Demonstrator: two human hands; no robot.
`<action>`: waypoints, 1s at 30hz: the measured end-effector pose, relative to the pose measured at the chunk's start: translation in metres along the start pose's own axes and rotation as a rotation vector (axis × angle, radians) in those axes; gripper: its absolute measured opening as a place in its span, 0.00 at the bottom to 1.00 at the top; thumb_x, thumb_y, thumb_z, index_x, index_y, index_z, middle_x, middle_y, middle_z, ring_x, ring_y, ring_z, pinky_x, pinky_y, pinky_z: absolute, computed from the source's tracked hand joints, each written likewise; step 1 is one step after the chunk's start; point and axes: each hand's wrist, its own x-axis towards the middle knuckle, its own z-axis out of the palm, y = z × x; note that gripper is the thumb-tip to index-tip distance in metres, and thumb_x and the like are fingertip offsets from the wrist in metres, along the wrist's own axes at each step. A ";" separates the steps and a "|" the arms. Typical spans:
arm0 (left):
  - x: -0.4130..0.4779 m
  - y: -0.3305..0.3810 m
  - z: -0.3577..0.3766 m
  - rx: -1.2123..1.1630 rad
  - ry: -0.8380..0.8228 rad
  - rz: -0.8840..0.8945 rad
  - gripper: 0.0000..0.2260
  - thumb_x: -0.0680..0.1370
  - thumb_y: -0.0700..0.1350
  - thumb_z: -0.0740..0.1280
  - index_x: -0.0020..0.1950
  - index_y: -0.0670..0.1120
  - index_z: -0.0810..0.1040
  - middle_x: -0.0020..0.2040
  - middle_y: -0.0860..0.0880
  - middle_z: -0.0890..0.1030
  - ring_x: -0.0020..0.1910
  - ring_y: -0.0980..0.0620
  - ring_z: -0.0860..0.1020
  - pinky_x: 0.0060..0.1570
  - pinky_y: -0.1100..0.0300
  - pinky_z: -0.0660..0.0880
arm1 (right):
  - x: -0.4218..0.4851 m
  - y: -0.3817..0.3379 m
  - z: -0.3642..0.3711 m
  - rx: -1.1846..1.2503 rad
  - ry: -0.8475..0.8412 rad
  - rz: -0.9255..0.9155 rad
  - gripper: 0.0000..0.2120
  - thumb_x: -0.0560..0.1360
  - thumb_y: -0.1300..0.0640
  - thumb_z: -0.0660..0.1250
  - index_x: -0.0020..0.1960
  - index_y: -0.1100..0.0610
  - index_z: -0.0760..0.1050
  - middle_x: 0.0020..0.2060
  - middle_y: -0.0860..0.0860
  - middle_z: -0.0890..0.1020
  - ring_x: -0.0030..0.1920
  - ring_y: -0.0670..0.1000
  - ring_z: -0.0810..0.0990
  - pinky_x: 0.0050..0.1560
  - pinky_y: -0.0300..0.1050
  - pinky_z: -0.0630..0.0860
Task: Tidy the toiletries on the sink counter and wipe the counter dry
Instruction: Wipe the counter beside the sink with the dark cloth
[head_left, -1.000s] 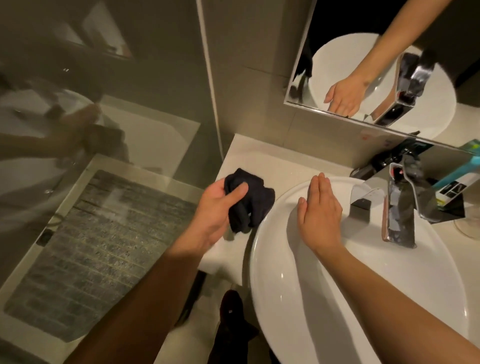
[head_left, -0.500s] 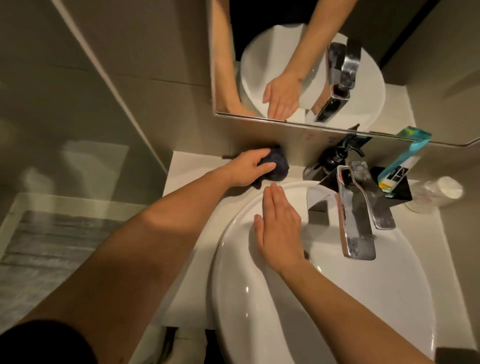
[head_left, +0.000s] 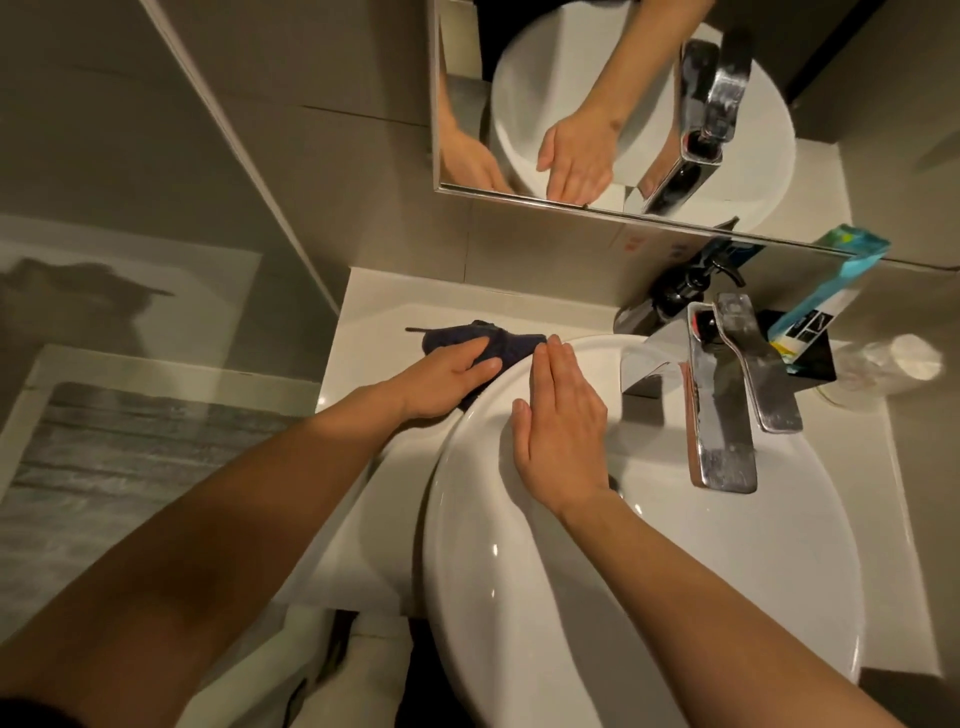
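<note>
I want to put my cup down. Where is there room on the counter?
Bare counter lies behind the dark cloth, toward the wall, and left of the basin. Crowded: right of the faucet, with pump bottle and toothpaste box.

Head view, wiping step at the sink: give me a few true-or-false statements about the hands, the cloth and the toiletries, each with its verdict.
1. The left hand presses a dark cloth on the counter. True.
2. The right hand grips the faucet. False: it lies flat on the basin rim.
3. The cloth lies inside the basin. False: it is on the counter, left of the basin.
4. A toothpaste box stands right of the faucet. True.
5. The pump bottle stands behind the faucet. True.
</note>
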 end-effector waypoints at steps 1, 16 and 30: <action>-0.008 -0.003 0.001 -0.018 0.013 -0.018 0.13 0.85 0.52 0.59 0.67 0.51 0.76 0.58 0.53 0.82 0.56 0.59 0.79 0.54 0.66 0.72 | 0.000 0.000 0.000 0.002 -0.003 -0.001 0.30 0.82 0.51 0.54 0.81 0.61 0.56 0.81 0.57 0.58 0.81 0.54 0.55 0.78 0.50 0.56; -0.178 -0.028 0.058 -0.417 0.233 -0.270 0.13 0.85 0.49 0.60 0.70 0.52 0.73 0.60 0.50 0.80 0.57 0.50 0.80 0.54 0.56 0.82 | -0.004 -0.005 -0.007 0.101 -0.038 0.012 0.28 0.83 0.53 0.52 0.81 0.61 0.55 0.81 0.56 0.56 0.81 0.55 0.53 0.78 0.54 0.56; -0.301 -0.007 0.130 -1.065 0.332 -0.451 0.14 0.86 0.46 0.59 0.70 0.47 0.74 0.66 0.43 0.81 0.64 0.48 0.80 0.70 0.51 0.71 | -0.128 -0.045 -0.044 0.433 -0.305 -0.170 0.22 0.81 0.60 0.59 0.74 0.60 0.70 0.78 0.56 0.66 0.79 0.56 0.62 0.76 0.50 0.57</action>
